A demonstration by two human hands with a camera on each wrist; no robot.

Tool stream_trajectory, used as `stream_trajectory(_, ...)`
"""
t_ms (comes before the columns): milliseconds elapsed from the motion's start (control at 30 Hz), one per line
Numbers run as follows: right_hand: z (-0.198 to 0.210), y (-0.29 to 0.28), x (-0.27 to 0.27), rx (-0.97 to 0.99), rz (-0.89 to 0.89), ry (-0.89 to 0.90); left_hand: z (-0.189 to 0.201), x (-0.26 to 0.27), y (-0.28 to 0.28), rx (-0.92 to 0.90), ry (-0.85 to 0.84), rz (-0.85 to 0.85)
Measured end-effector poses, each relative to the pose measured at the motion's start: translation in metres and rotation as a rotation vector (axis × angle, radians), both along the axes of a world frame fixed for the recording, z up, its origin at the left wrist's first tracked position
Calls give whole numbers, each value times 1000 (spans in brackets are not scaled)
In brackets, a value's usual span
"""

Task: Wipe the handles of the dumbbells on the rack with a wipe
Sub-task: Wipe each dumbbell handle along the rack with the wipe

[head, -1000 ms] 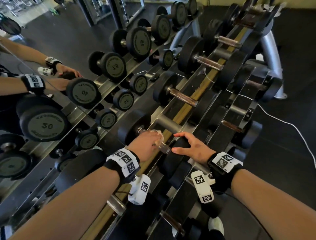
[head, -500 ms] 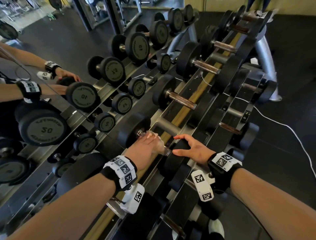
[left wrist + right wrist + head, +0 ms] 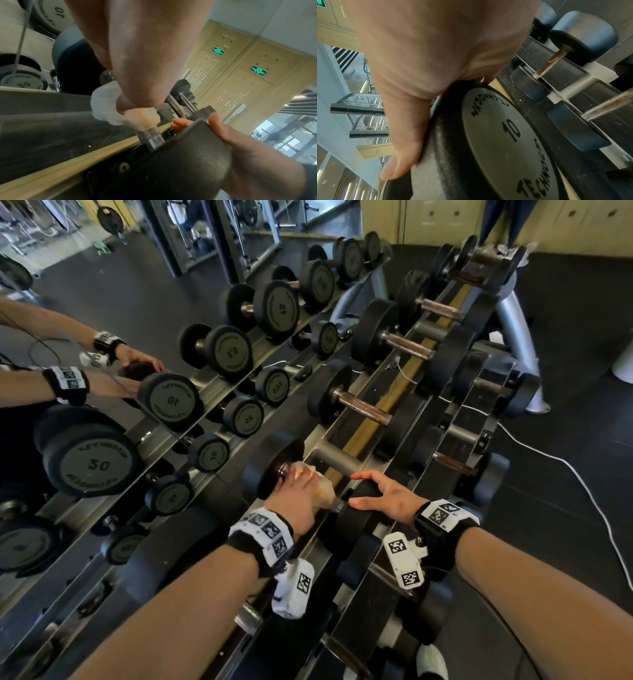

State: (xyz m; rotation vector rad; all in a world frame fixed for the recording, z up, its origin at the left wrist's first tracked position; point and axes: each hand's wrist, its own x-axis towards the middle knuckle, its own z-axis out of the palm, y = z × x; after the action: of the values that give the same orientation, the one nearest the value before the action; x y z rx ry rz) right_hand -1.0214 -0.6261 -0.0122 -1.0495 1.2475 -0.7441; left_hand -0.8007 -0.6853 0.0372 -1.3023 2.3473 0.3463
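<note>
The nearest dumbbell lies on the rack's top rail (image 3: pixel 359 433), and its near head (image 3: pixel 505 135) is marked 10. My left hand (image 3: pixel 296 494) grips a white wipe (image 3: pixel 106 108) wrapped round the dumbbell's handle. A short bare stretch of handle (image 3: pixel 152 136) shows between the wipe and the near head (image 3: pixel 171 169). The far head (image 3: pixel 270 463) sits just beyond my knuckles. My right hand (image 3: pixel 387 494) holds the near head from above, thumb on one side and fingers curled over the other (image 3: pixel 436 54).
More dumbbells with rusty handles (image 3: pixel 363 409) (image 3: pixel 406 345) line the top rail farther along. A lower row (image 3: pixel 452 463) sits to the right. A mirror on the left reflects the weights (image 3: pixel 92 463). A white cable (image 3: pixel 548 453) trails over the dark floor.
My left hand has shifted slightly on the handle with the wipe still round it. My right hand has stayed on the near head. The head view has tipped up a little.
</note>
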Motion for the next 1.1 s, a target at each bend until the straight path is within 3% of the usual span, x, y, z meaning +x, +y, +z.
stream_trajectory(100,5,-1,0,11,14,20,0,-3,16,41,52,-83)
stream_trajectory(200,7,-2,-1,15,32,46,13,-4,11,126,-46,-128)
stream_trajectory(300,5,-3,-3,20,52,62,25,-9,0,183,-51,-32)
stream_trajectory(500,1,-6,-5,-4,98,77,19,-26,16,-9,9,3)
stream_trajectory(600,1,-9,-7,-4,142,117,25,-27,23,53,111,26)
stream_trajectory(767,4,-20,-17,16,267,187,36,-29,27,72,135,208)
stream_trajectory(933,19,-40,-31,-58,431,294,40,-44,28,28,304,474)
stream_trajectory(1100,50,-78,-57,-241,367,298,40,-59,15,-50,527,797)
